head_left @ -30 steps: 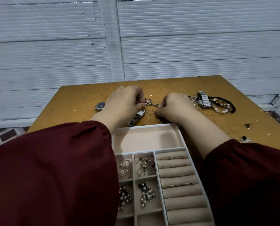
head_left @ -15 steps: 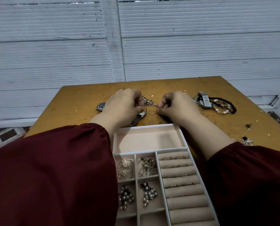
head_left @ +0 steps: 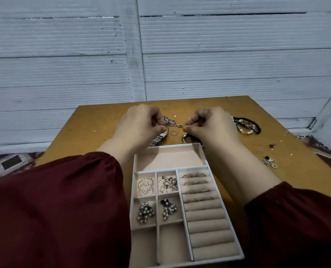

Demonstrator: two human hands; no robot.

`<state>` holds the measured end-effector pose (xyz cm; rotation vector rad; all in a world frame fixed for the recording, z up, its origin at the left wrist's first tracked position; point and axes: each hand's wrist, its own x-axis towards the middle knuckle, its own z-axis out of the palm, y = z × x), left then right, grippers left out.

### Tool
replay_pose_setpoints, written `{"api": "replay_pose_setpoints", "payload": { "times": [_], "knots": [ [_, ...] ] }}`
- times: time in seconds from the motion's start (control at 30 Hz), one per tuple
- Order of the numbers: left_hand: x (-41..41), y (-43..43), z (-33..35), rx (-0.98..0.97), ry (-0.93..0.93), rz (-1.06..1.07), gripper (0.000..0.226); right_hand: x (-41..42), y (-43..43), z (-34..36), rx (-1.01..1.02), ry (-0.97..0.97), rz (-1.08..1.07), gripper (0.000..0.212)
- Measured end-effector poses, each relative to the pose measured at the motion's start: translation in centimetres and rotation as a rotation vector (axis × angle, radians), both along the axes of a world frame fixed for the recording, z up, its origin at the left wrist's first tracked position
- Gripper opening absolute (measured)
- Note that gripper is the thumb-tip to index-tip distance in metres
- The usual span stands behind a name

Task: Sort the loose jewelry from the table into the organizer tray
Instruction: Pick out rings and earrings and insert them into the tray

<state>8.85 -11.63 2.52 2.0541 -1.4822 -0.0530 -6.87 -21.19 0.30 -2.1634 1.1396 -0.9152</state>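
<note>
A silver link chain [head_left: 171, 122] stretches between my two hands above the brown table [head_left: 102, 120]. My left hand [head_left: 141, 126] pinches its left end; my right hand [head_left: 211, 125] pinches its right end. Below the chain lie a thin gold ring [head_left: 173, 132] and a silver watch [head_left: 159, 138]. The white organizer tray [head_left: 199, 151] sits in front of me, its far long compartment empty, small compartments holding pearl earrings [head_left: 145, 185] and ring rolls [head_left: 203, 207] holding several rings.
Black and pearl bracelets [head_left: 247, 125] lie right of my right hand. A small silver piece with a dark stone [head_left: 269, 161] sits near the table's right edge. A grey panelled wall [head_left: 160, 55] stands behind the table.
Both hands have lifted slightly and moved apart, drawing the silver chain out between them. The view has tilted so the tray shows more fully.
</note>
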Motion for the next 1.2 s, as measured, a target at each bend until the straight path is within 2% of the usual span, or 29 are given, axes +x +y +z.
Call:
{"api": "replay_pose_setpoints", "payload": {
  "times": [0.37,0.67,0.83,0.97,1.2],
  "knots": [
    [-5.6,6.6,1.6,-0.089,0.097,-0.012,0.012,-6.6,6.6,2.3,-0.007,-0.116,-0.042,0.019],
    [-10.3,10.0,0.1,-0.111,0.22,-0.027,0.014,-9.8,11.0,0.7,0.122,-0.337,-0.008,0.021],
    [-11.9,11.2,-1.2,-0.153,0.35,0.003,0.017,-10.8,12.4,-0.7,0.158,-0.402,-0.01,0.022],
    [-12.5,12.1,-2.3,-0.155,0.324,0.05,0.019,-11.0,13.0,-1.5,0.164,-0.421,-0.019,0.024],
    [-12.7,12.6,-4.0,-0.162,0.243,0.117,0.01,-11.3,13.5,-2.4,0.104,-0.326,-0.018,0.014]
  ]
}}
